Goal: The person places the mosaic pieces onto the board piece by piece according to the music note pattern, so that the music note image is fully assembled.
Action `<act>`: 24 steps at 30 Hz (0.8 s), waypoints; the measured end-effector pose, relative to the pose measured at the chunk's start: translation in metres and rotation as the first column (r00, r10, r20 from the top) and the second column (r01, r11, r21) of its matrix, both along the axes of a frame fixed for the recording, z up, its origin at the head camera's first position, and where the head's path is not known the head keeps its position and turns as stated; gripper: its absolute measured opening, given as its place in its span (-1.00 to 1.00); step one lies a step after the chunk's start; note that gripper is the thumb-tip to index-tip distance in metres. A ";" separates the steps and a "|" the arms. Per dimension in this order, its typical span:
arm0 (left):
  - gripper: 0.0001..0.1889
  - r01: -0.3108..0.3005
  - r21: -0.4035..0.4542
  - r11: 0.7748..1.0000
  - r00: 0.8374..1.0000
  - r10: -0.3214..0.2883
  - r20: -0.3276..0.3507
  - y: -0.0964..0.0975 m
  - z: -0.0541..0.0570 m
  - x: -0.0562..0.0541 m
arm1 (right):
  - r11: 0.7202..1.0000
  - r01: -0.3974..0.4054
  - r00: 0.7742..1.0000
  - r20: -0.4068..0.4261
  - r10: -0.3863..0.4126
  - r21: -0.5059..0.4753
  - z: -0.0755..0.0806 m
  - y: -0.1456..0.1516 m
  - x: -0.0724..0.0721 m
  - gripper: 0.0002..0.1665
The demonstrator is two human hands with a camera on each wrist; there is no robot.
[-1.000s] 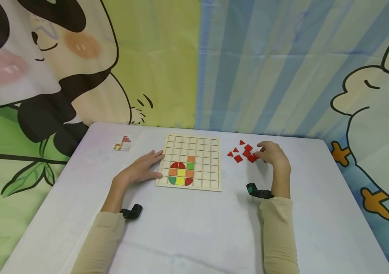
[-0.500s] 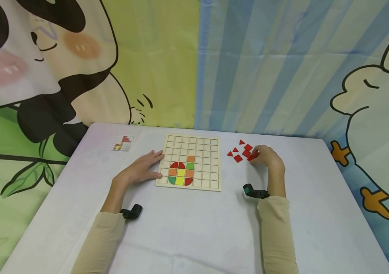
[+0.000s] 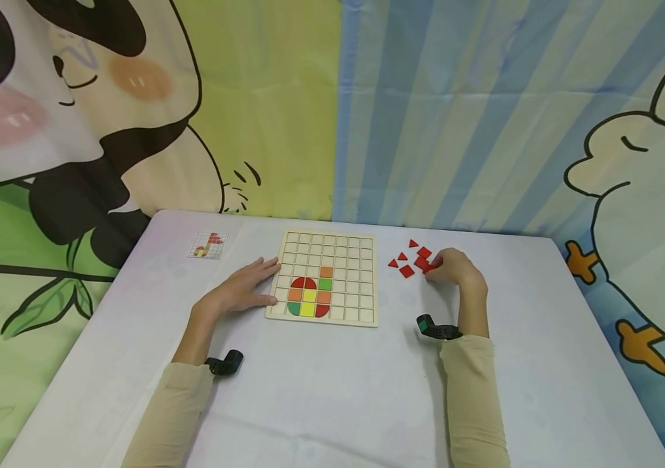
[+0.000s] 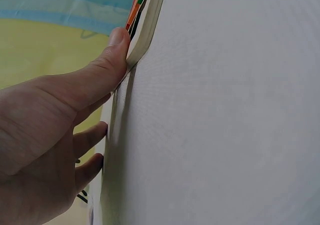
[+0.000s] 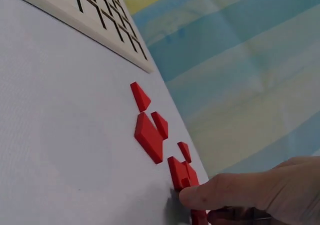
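Note:
My left hand lies with spread fingers at the left edge of a wooden grid board, its thumb over the board's rim in the left wrist view. On the board's lower left are red, orange, yellow and green tiles set in the cells. My right hand is at the right side of a cluster of red tiles. With thumb and fingers curled, it pinches a red tile, mostly hidden by the thumb in the right wrist view. Other red squares and triangles lie flat beside it.
A small pattern card printed with a coloured grid lies left of the board. The white table reaches back to a cartoon-printed curtain. Red triangles lie between the board and my right hand.
My right hand has moved left and slightly down onto the red tiles, its fingertips closing at the cluster's right edge. The left hand and the board have stayed in place.

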State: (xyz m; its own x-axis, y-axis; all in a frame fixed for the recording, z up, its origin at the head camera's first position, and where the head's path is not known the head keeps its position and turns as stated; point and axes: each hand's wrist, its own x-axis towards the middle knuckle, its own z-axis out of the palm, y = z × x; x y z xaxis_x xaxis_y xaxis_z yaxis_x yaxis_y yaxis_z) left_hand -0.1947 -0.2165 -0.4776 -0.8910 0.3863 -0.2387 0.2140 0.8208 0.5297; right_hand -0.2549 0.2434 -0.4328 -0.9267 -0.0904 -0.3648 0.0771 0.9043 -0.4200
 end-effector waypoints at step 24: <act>-0.10 0.027 0.013 1.000 0.999 -0.027 -0.032 -0.001 0.002 0.002 | 0.868 -0.479 0.836 -0.369 0.406 -0.130 -0.002 -0.182 -0.005 -0.77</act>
State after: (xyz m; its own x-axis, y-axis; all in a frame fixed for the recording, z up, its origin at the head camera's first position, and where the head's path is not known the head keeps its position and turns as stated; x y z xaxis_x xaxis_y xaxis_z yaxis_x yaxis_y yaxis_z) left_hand -0.1926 -0.2179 -0.4760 -0.8872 0.4131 -0.2054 0.2526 0.8075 0.5331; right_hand -0.2594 0.0618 -0.4346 -0.8292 -0.5586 0.0180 -0.4809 0.6967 -0.5323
